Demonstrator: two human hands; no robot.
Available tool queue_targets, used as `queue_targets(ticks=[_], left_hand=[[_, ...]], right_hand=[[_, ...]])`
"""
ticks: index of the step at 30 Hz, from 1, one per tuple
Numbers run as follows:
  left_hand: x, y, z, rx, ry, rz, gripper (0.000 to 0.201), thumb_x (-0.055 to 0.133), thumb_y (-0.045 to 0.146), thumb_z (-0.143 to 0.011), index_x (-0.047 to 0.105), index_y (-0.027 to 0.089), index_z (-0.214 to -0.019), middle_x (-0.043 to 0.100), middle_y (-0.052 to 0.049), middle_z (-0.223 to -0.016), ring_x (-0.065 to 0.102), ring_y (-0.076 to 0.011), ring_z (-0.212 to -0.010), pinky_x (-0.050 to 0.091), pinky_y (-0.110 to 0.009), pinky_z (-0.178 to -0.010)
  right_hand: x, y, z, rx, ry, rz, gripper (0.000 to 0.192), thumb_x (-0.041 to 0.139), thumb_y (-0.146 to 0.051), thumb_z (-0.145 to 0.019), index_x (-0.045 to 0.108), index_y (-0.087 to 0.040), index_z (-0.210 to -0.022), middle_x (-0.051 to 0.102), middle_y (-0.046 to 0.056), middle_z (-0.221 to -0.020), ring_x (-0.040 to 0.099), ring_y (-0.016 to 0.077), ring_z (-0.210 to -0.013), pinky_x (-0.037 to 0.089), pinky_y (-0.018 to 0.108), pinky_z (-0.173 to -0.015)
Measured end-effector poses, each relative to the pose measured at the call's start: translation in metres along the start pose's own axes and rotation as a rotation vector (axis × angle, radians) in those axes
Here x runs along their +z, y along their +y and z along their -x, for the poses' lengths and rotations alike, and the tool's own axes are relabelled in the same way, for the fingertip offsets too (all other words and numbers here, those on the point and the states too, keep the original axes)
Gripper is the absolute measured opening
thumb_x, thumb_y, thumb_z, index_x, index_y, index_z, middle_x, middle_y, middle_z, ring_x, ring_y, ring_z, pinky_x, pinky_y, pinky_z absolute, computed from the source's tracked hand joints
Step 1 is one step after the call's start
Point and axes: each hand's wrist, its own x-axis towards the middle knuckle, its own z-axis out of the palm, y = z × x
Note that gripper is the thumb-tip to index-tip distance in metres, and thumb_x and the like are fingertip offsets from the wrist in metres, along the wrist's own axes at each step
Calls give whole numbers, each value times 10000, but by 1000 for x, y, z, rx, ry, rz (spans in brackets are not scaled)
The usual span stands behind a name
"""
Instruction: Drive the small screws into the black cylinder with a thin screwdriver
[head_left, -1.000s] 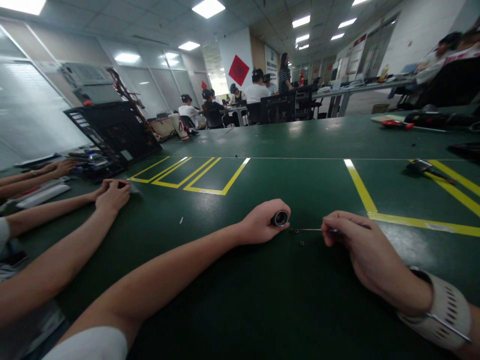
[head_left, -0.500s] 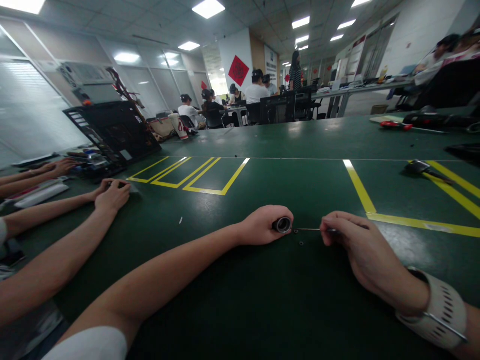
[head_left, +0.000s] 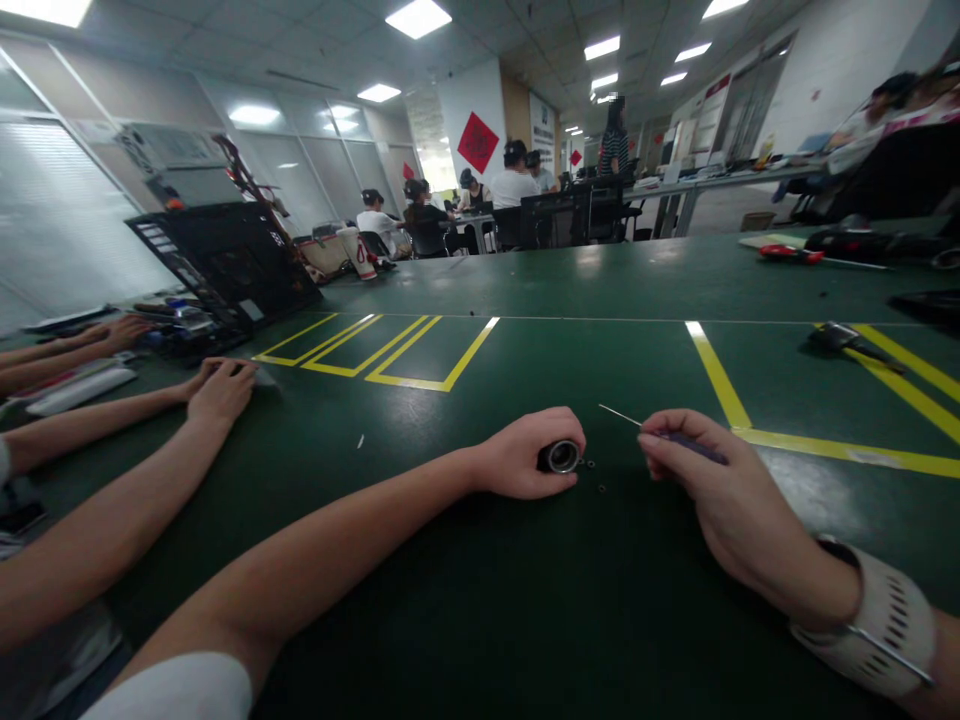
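My left hand (head_left: 525,452) is wrapped round a dark cylinder with a round metal-rimmed open end (head_left: 564,457), which faces me; the rest of it is hidden in my palm. In my right hand (head_left: 712,480) is a thin screwdriver (head_left: 686,443) with a dark handle. Its slender shaft slants up and left, apart from the cylinder. Between my hands lie a few tiny dark pieces, such as one small ring-like piece (head_left: 601,488), on the green tabletop (head_left: 480,620).
To the left, a co-worker's hands (head_left: 221,388) hold something I cannot make out. Black equipment (head_left: 232,260) stands at the back left. Yellow tape (head_left: 409,381) marks areas on the table. At the right are a black tool (head_left: 851,342) and a red-handled screwdriver (head_left: 791,254).
The screwdriver's tip has swung up and away from the cylinder's end, and more of its handle shows. My left hand has shifted slightly left, its lower finger or thumb now extended.
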Motion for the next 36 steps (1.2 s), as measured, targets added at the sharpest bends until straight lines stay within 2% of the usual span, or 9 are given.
queue_targets(ticks=[6, 10, 17, 22, 25, 29, 33, 36], left_hand=[[0, 3, -2, 49, -58, -22, 266, 602, 226, -710, 462, 148, -922, 488, -90, -995, 468, -172, -921, 424, -292, -822], [-1, 5, -2, 57, -90, -31, 289, 605, 289, -729, 438, 152, -921, 483, -92, -991, 463, -172, -910, 427, -292, -808], [-1, 11, 1, 58, -132, -106, 262, 572, 336, -771, 456, 152, -917, 473, -108, -1039, 460, -183, -945, 422, -303, -827], [2, 9, 1, 115, -88, -117, 352, 579, 406, -758, 460, 145, -963, 481, -122, -1052, 457, -206, -976, 406, -342, -873], [2, 8, 3, 124, 30, -93, 392, 555, 417, -769, 448, 147, -1032, 475, -131, -1078, 438, -229, -1030, 380, -377, -916], [3, 1, 7, 61, 318, 13, 308, 465, 383, -825, 454, 158, -1034, 482, -110, -1023, 445, -220, -1013, 390, -367, -893], [7, -9, 7, -100, 652, 141, 234, 429, 353, -852, 479, 159, -973, 493, -70, -923, 480, -172, -870, 414, -311, -799], [10, -17, 5, -215, 844, 217, 189, 440, 330, -851, 486, 164, -929, 500, -47, -888, 492, -152, -826, 413, -288, -778]], right_hand=[[2, 1, 1, -25, -94, 209, 240, 559, -396, -778, 611, -208, -917, 604, 14, -800, 538, 169, -702, 411, 306, -628], [4, -7, 3, -49, -138, 317, 202, 547, -368, -780, 634, -204, -859, 621, 20, -765, 554, 185, -703, 408, 313, -628], [11, -17, 6, -71, -141, 418, 75, 562, -230, -710, 620, -209, -753, 637, 29, -781, 577, 203, -749, 424, 315, -664], [11, -5, 5, -220, -190, 507, 136, 472, -275, -777, 583, -209, -818, 619, 33, -816, 574, 198, -765, 442, 338, -689], [11, -1, 3, -323, -230, 592, 152, 459, -289, -806, 565, -205, -875, 608, 42, -863, 568, 196, -784, 451, 346, -690], [14, -4, 2, -491, -267, 746, 180, 475, -331, -835, 554, -203, -934, 595, 54, -908, 553, 201, -823, 458, 352, -694], [26, -8, 4, -687, -327, 963, 239, 519, -399, -821, 558, -192, -934, 588, 63, -930, 536, 216, -842, 458, 362, -688], [39, -6, 3, -835, -381, 1098, 346, 556, -442, -788, 553, -166, -997, 583, 81, -974, 526, 233, -864, 457, 368, -685]])
